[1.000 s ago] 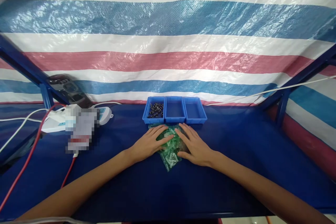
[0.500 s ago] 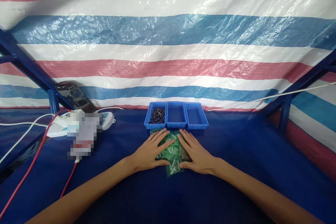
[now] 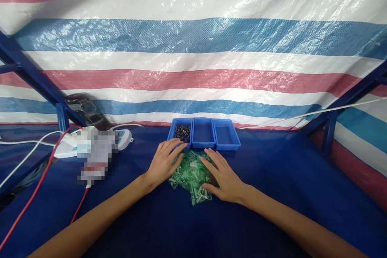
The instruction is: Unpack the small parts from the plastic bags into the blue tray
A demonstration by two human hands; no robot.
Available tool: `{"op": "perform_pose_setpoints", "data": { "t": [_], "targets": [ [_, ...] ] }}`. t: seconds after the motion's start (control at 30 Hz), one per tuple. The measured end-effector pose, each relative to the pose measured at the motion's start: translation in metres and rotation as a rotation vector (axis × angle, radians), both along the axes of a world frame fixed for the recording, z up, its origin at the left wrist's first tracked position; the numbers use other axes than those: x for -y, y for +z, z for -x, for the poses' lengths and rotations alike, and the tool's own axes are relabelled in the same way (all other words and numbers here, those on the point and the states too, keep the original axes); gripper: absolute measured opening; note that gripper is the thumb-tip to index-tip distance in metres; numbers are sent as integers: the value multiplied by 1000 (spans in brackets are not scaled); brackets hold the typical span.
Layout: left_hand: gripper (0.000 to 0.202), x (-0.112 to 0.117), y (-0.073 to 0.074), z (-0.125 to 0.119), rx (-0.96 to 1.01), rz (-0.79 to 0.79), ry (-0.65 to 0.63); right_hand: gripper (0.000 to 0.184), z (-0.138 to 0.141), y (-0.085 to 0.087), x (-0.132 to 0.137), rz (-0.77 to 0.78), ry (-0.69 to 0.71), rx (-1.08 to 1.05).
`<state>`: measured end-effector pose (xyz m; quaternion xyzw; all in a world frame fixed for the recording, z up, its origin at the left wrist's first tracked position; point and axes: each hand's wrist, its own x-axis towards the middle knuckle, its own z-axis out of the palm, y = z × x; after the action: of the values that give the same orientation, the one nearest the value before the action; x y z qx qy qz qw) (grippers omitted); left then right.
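Note:
A heap of green see-through plastic bags (image 3: 193, 173) lies on the blue table; pale stick-like pieces show inside them. At the heap's upper left is my left hand (image 3: 165, 161), fingers spread, its fingertips near the front edge of the left blue bin (image 3: 170, 134). That bin holds small dark metallic pieces (image 3: 182, 132). My right hand (image 3: 225, 177) rests against the right side of the bags with its fingers apart. Neither hand grips anything. The middle bin (image 3: 203, 133) and the right bin (image 3: 226, 134) hold nothing I can see.
To the left, white power strips (image 3: 124, 140) lie with a blurred-out object (image 3: 98, 157), a red cable (image 3: 45, 177) and white cables. A dark device (image 3: 87, 109) leans against the striped sheet (image 3: 193, 60). Blue frame bars (image 3: 329, 129) stand at both sides.
My left hand has lifted off the bags and shifted left and up toward the left bin, uncovering more of the heap. My right hand has barely moved.

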<state>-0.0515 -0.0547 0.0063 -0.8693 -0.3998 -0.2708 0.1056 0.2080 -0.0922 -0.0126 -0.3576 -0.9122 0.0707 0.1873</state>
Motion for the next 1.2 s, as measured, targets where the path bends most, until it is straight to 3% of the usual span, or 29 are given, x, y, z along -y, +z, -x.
{"op": "perform_pose_setpoints", "data": {
  "t": [0.1, 0.23, 0.4, 0.53, 0.63, 0.77, 0.87, 1.0, 1.03, 1.1, 1.2],
  "targets": [
    [25, -18, 3, 6, -52, -10, 118, 58, 0, 5, -2, -27, -26, -105],
    [16, -33, 4, 15, -65, -39, 126, 46, -1, 12, -6, -57, -44, -183],
    [16, -40, 8, 29, 62, -162, 161, 39, -2, 19, -12, -115, -77, -250],
    [15, -34, 20, 31, 148, -285, 138, 34, -2, 31, -23, -129, -204, -389],
    [16, -21, 32, 17, 199, -386, 76, 33, 1, 48, -34, 9, -285, -536],
    [20, -3, 34, -13, 243, -464, -32, 46, 8, 70, -43, 453, -343, -824],
    [24, 4, 23, -33, 235, -357, -66, 52, 9, 77, -43, 649, -383, -974],
    [21, 13, 10, -51, 356, -128, -55, 54, -1, 76, -40, 581, -426, -1045],
    [29, 15, 8, -55, 427, -27, -6, 55, -5, 76, -39, 542, -429, -1020],
    [67, 20, 6, -62, 587, 201, 76, 54, -11, 77, -37, 439, -452, -920],
    [103, 24, -1, -71, 707, 509, 64, 52, -12, 77, -31, 242, -488, -754]
  ]
}}
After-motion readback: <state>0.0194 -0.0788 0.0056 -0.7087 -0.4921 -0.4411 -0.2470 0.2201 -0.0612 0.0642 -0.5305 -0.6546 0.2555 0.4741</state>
